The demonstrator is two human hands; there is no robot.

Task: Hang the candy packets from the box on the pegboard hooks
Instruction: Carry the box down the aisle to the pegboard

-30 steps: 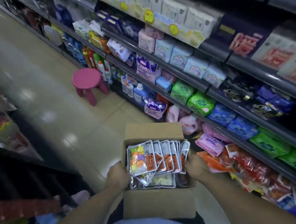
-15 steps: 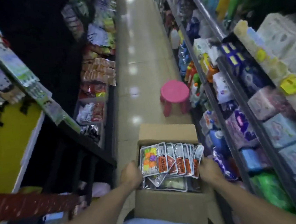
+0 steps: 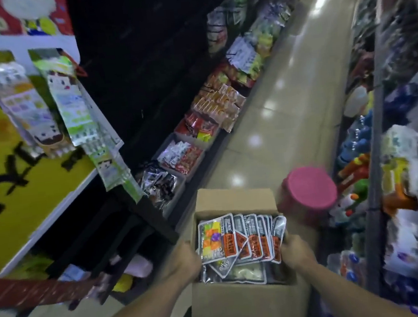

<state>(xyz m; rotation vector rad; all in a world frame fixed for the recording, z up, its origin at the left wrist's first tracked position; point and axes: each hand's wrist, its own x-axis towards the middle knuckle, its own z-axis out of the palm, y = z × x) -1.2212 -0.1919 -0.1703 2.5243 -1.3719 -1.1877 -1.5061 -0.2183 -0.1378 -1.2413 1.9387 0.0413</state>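
In the aisle, at waist height: an open cardboard box (image 3: 243,299) is carried against the body, top flaps folded outward so the contents are reachable from above.
Left hand (image 3: 185,260): grips the left wall of the box near the rim; fingers curl over the edge, beside the front packet.
Right hand (image 3: 296,252): grips the right wall near the rim in the same manner; a two-sided hold of this kind likely keeps the load level while walking.
Candy packets (image 3: 242,240): all inside the box; an upright fanned row stands at the top, more lie flat beneath. None is lifted out.
Packet orientation: printed faces turned toward the carrier, probably so one packet can be pinched off the front of the row.
Hanging display (image 3: 42,106): upper left, long packets hang in columns from a white panel; judged to be the target area.
Pink stool (image 3: 309,191): on the floor just past the box, right of centre.
Not resolvable: hooks and pegboard holes are not distinguishable; motion blur smears the right-hand shelving (image 3: 407,137); packet hang-holes cannot be made out.
Hidden: fingertips of both hands inside the box; the box bottom; the depth of the lower packet layer.
Task status: judged at the approach stage, no packet hung yet.
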